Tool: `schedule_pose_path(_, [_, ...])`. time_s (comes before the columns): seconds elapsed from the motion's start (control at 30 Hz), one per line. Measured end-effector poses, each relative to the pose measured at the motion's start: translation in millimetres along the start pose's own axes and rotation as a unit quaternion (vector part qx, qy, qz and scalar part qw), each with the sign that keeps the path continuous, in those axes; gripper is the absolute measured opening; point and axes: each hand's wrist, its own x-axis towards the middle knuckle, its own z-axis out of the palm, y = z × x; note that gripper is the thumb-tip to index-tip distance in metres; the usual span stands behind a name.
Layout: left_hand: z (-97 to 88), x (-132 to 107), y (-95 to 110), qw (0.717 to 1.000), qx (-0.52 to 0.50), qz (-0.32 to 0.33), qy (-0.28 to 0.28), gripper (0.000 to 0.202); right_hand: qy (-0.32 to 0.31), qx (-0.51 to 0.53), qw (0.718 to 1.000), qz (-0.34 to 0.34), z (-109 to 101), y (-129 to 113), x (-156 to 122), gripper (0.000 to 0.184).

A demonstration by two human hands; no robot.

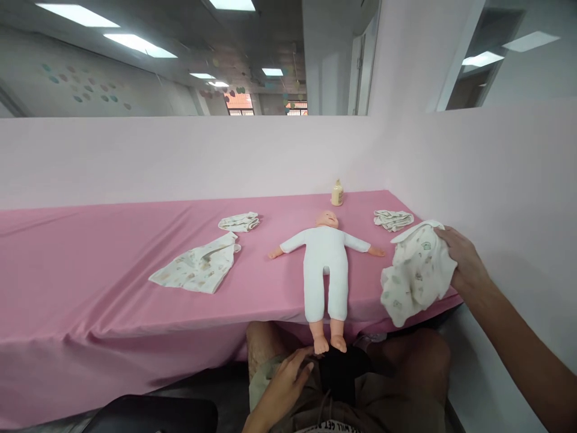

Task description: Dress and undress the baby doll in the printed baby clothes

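On the right, my right hand [460,255] grips the upper edge of a white patterned baby garment [419,270]. The cloth hangs crumpled over the table's right front edge; its exact cut is hidden by the folds. A baby doll [325,258] in a white suit lies on its back with its arms spread, and its feet stick out past the table edge. Low in front of my lap, my left hand [288,376] holds nothing. Its fingers are loosely stretched, with the tips close to the doll's foot; I cannot tell whether they touch.
A pink cloth [112,258] covers the table. Left of the doll lie a triangular patterned cloth [198,267] and a folded cloth [238,222]. Another folded cloth [393,220] lies behind the held garment. A cream bottle [337,193] stands near the wall [202,159].
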Motion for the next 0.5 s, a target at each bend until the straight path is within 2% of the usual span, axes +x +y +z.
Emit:
schedule_pose_path(0.1, [-12.9,-4,46,0.999,-0.014,0.034,-0.038,0.04,-0.035,0.01,0.995,0.092,15,-8,-22,0.021])
schedule_pose_path(0.2, [-30.0,-2,101,0.995,-0.036,0.09,-0.022,0.042,-0.101,0.016,0.988,0.117,36,-17,-49,0.025])
schedule_pose_path(0.3, [-44.3,10,154,0.985,-0.119,0.117,0.029,0.036,-0.217,0.027,0.972,0.086,58,-24,-75,0.028])
schedule_pose_path(0.37, [-49.1,21,181,0.975,-0.164,0.141,0.051,0.053,-0.28,0.02,0.958,0.051,69,-25,-89,0.03])
schedule_pose_path(0.4, [-50.0,26,192,0.97,-0.178,0.154,0.062,0.056,-0.301,0.008,0.953,0.034,74,-24,-94,0.032])
schedule_pose_path(0.5, [-51.1,37,208,0.965,-0.197,0.154,0.083,0.034,-0.333,-0.056,0.941,-0.019,81,-22,-105,0.038])
